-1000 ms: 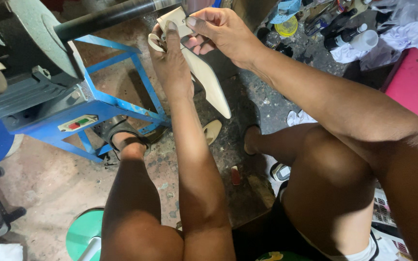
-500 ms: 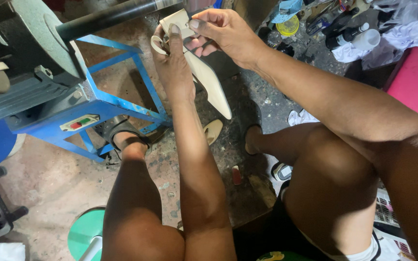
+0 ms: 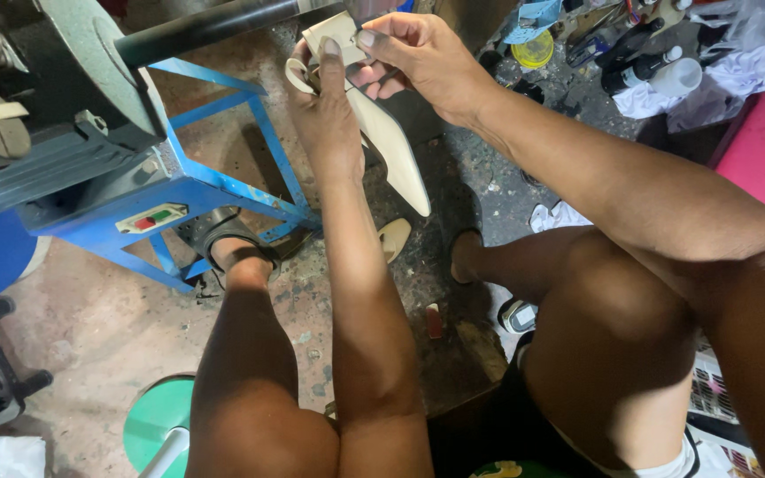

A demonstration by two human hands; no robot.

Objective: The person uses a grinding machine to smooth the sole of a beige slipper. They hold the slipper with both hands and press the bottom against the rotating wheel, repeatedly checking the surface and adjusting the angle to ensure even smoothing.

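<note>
Beside the blue machine stand (image 3: 223, 190), your left hand (image 3: 325, 115) and right hand (image 3: 422, 57) gripped a cream, pointed shoe sole (image 3: 391, 146), fingers closed on its upper end.

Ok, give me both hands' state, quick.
Left hand: closed on the cream shoe sole.
Right hand: closed on the same sole's upper end.

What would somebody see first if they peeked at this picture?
First, the two hands up at the top middle: the left hand and right hand both grip a pale, pointed shoe sole, its upper end by a black bar. Next, the bright blue metal stand on the left, carrying a grey machine. A pink box sits at the right edge.
</note>
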